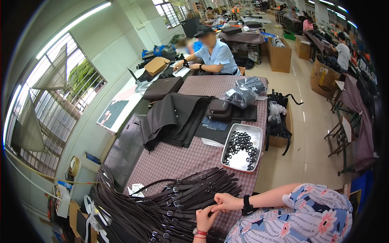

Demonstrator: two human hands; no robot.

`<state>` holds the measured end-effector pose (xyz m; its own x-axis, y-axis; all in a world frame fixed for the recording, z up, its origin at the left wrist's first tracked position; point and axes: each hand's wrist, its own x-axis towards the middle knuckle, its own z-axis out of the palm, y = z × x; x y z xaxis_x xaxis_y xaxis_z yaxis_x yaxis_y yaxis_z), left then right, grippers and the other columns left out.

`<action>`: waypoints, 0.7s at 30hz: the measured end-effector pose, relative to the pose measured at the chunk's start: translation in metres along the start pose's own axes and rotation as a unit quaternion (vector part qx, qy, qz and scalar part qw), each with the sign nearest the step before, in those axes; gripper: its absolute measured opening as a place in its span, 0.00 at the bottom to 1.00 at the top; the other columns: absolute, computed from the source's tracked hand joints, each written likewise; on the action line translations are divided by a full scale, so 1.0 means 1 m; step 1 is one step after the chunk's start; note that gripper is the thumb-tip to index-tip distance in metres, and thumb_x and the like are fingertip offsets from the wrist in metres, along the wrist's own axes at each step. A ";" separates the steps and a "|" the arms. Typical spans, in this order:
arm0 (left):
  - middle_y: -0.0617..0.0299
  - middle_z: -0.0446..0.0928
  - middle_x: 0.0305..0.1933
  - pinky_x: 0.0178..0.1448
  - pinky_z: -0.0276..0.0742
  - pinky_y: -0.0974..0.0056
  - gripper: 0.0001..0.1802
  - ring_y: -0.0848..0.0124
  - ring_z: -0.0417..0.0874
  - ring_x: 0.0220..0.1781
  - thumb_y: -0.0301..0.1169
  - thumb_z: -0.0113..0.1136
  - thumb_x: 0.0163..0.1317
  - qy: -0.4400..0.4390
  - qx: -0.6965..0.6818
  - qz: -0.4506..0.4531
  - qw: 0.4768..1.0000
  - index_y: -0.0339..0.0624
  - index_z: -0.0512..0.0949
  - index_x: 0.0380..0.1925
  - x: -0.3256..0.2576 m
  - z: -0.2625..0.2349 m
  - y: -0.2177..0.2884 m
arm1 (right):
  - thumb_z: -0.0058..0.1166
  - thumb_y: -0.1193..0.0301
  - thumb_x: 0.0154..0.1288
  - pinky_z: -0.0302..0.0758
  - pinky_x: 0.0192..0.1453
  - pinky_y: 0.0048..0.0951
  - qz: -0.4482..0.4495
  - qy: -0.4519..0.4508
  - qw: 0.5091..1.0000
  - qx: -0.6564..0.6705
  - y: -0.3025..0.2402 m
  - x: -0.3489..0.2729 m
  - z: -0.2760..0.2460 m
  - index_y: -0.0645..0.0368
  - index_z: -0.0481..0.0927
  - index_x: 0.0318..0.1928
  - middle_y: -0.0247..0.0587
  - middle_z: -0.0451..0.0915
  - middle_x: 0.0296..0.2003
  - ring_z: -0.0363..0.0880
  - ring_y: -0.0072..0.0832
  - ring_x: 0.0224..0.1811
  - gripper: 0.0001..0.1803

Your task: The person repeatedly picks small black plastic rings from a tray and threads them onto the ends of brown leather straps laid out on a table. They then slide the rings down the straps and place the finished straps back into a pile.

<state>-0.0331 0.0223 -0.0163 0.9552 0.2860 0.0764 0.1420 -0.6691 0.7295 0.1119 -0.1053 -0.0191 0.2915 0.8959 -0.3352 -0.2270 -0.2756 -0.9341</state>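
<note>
My left hand [206, 219] and my right hand [227, 202] meet fingertip to fingertip at the table's near edge, both closed in a pinch. Whatever sits between the fingers is too small or too hidden to make out. Just beyond them, a thick bundle of dark straps [202, 185] with silver buckles spreads over the table, with long tails trailing off to the left. Farther off, a white tray [259, 135] holds many small black rings [242, 141].
A checked cloth covers the table [158, 162]. Dark material sheets [170, 117], a small black case [219, 108] and plastic-wrapped packages [243, 95] lie at the far side. Beyond sits a co-worker in a light blue shirt [221, 56]. A box of black straps [279, 121] stands right of the table.
</note>
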 end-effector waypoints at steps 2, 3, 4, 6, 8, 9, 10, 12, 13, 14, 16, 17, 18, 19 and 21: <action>0.66 0.84 0.33 0.47 0.64 0.65 0.15 0.70 0.80 0.31 0.39 0.69 0.54 0.000 0.068 0.028 0.997 0.50 0.83 0.41 0.001 -0.004 -0.004 | 0.68 0.63 0.59 0.66 0.17 0.19 -0.023 0.016 1.000 -0.004 -0.001 -0.001 -0.004 0.54 0.62 0.32 0.32 0.73 0.19 0.71 0.16 0.17 0.23; 0.66 0.83 0.33 0.48 0.64 0.64 0.13 0.70 0.80 0.32 0.39 0.68 0.55 0.007 0.098 0.036 0.995 0.49 0.83 0.40 -0.002 -0.008 -0.013 | 0.68 0.64 0.59 0.65 0.17 0.19 -0.024 0.013 1.000 -0.004 0.000 0.000 -0.009 0.54 0.62 0.32 0.32 0.73 0.19 0.71 0.16 0.17 0.23; 0.65 0.83 0.33 0.49 0.64 0.64 0.12 0.69 0.80 0.34 0.38 0.67 0.56 0.013 0.130 0.043 0.991 0.49 0.83 0.38 -0.003 -0.016 -0.018 | 0.68 0.64 0.59 0.64 0.16 0.20 -0.026 0.011 1.000 -0.002 -0.001 0.001 -0.016 0.55 0.63 0.32 0.31 0.73 0.19 0.71 0.15 0.17 0.22; 0.65 0.81 0.32 0.48 0.66 0.62 0.12 0.67 0.79 0.34 0.39 0.66 0.57 -0.008 0.133 0.068 0.989 0.47 0.82 0.38 -0.006 -0.027 -0.024 | 0.67 0.66 0.58 0.70 0.23 0.29 -0.053 -0.031 0.985 -0.159 0.000 0.005 -0.027 0.57 0.69 0.37 0.35 0.77 0.21 0.76 0.26 0.21 0.18; 0.65 0.80 0.32 0.48 0.66 0.62 0.13 0.66 0.79 0.35 0.39 0.66 0.57 -0.048 0.109 0.061 0.991 0.46 0.81 0.39 -0.009 -0.022 -0.036 | 0.66 0.66 0.57 0.74 0.29 0.35 -0.187 -0.051 0.899 -0.393 0.016 0.014 -0.030 0.58 0.72 0.42 0.37 0.78 0.23 0.79 0.35 0.25 0.18; 0.63 0.80 0.31 0.48 0.66 0.62 0.15 0.65 0.79 0.34 0.39 0.66 0.57 -0.053 0.087 0.050 0.993 0.44 0.81 0.40 -0.007 -0.021 -0.037 | 0.63 0.64 0.57 0.75 0.39 0.41 -0.175 -0.071 0.849 -0.494 0.003 0.013 -0.025 0.58 0.73 0.46 0.42 0.81 0.29 0.81 0.43 0.33 0.20; 0.61 0.80 0.31 0.47 0.67 0.61 0.15 0.64 0.79 0.34 0.39 0.66 0.57 -0.057 0.084 0.046 0.994 0.43 0.81 0.40 -0.005 -0.020 -0.037 | 0.61 0.64 0.58 0.77 0.39 0.41 -0.357 -0.026 0.788 -0.501 0.017 0.024 -0.022 0.57 0.73 0.46 0.45 0.81 0.34 0.81 0.42 0.37 0.18; 0.59 0.80 0.31 0.44 0.69 0.59 0.15 0.61 0.80 0.34 0.39 0.65 0.58 -0.064 0.078 0.036 0.994 0.42 0.81 0.40 -0.001 -0.019 -0.037 | 0.59 0.66 0.60 0.78 0.40 0.41 -0.291 -0.092 0.819 -0.486 0.012 0.031 0.000 0.58 0.71 0.47 0.48 0.79 0.38 0.81 0.44 0.39 0.18; 0.56 0.80 0.31 0.39 0.72 0.57 0.15 0.56 0.80 0.32 0.37 0.65 0.58 -0.087 0.041 -0.004 0.995 0.37 0.80 0.39 0.003 -0.023 -0.039 | 0.57 0.67 0.62 0.78 0.40 0.40 -0.255 -0.101 0.872 -0.407 0.014 0.032 0.011 0.60 0.69 0.47 0.49 0.78 0.39 0.80 0.46 0.39 0.17; 0.54 0.81 0.33 0.37 0.75 0.60 0.16 0.59 0.81 0.32 0.36 0.65 0.59 -0.071 0.013 -0.006 0.997 0.36 0.79 0.41 0.002 -0.029 -0.037 | 0.56 0.67 0.63 0.78 0.41 0.40 -0.262 -0.083 0.869 -0.410 0.015 0.033 0.015 0.61 0.68 0.46 0.50 0.77 0.42 0.80 0.47 0.40 0.16; 0.55 0.83 0.38 0.45 0.76 0.65 0.17 0.67 0.83 0.38 0.36 0.63 0.62 -0.097 -0.154 -0.106 0.978 0.36 0.79 0.47 -0.010 -0.038 -0.055 | 0.56 0.66 0.64 0.78 0.41 0.41 -0.237 -0.082 0.877 -0.409 0.002 0.031 0.025 0.61 0.69 0.48 0.49 0.76 0.42 0.80 0.46 0.41 0.18; 0.58 0.83 0.43 0.50 0.75 0.68 0.19 0.74 0.80 0.43 0.35 0.60 0.65 -0.116 -0.224 -0.134 0.958 0.34 0.77 0.52 -0.019 -0.039 -0.072 | 0.56 0.65 0.64 0.78 0.41 0.41 -0.269 -0.077 0.882 -0.380 0.001 0.032 0.030 0.61 0.69 0.49 0.48 0.76 0.42 0.80 0.46 0.41 0.18; 0.63 0.81 0.46 0.53 0.74 0.69 0.20 0.76 0.78 0.45 0.35 0.57 0.68 -0.166 -0.300 -0.186 0.921 0.33 0.75 0.55 -0.019 -0.047 -0.070 | 0.57 0.65 0.64 0.78 0.41 0.40 -0.296 -0.073 0.885 -0.353 0.002 0.029 0.030 0.61 0.69 0.50 0.47 0.76 0.41 0.80 0.46 0.41 0.19; 0.64 0.80 0.46 0.53 0.73 0.70 0.20 0.77 0.78 0.45 0.34 0.56 0.69 -0.183 -0.315 -0.161 0.917 0.34 0.74 0.57 -0.015 -0.052 -0.068 | 0.57 0.64 0.64 0.78 0.41 0.40 -0.331 -0.078 0.882 -0.325 0.001 0.032 0.028 0.60 0.70 0.51 0.47 0.75 0.40 0.80 0.46 0.40 0.19; 0.65 0.79 0.46 0.54 0.72 0.71 0.20 0.79 0.76 0.45 0.33 0.51 0.72 -0.222 -0.328 -0.152 0.905 0.35 0.72 0.59 0.000 -0.062 -0.055 | 0.58 0.63 0.64 0.78 0.40 0.38 -0.354 -0.060 0.876 -0.321 0.009 0.033 0.018 0.58 0.74 0.51 0.44 0.75 0.37 0.80 0.43 0.38 0.19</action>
<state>-0.0568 0.1015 -0.0138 0.9290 -0.0123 -0.3698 0.3697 -0.0116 0.9291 0.1031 -0.0718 -0.0366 0.0400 0.9407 0.3368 0.5525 0.2601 -0.7919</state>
